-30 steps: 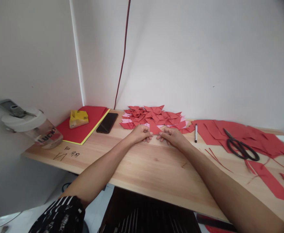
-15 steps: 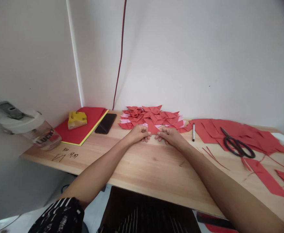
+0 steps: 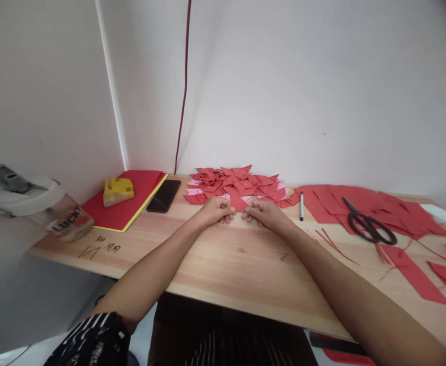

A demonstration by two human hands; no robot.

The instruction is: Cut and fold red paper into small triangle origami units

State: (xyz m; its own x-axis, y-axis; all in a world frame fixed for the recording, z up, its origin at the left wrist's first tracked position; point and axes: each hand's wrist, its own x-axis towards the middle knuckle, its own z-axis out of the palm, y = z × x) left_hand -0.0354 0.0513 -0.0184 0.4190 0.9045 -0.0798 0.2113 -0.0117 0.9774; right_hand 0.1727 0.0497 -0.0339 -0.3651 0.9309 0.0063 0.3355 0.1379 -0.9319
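Between my hands is a piece of red paper (image 3: 237,203), its near edge pinched from both sides. My left hand (image 3: 218,210) closes thumb and fingers on its left corner, while my right hand (image 3: 260,212) grips the right corner. The fingers of both hands are curled close to the table top. Just behind the held paper lies a heap of folded red and pink paper shapes (image 3: 241,178), and its front part is partly hidden by my hands and the sheet.
Red paper sheets (image 3: 322,203), a marker (image 3: 301,206), black-handled scissors (image 3: 371,229) and a red strip (image 3: 417,274) lie right. Leftward are a phone (image 3: 164,196), a yellow box (image 3: 118,191) on red and yellow paper (image 3: 139,203), and a lidded cup (image 3: 62,216). A wall stands behind the table (image 3: 226,269).
My view has turned slightly, so the table things shift a little in the picture. Both hands keep the same pinch on the red paper, with hardly any movement.
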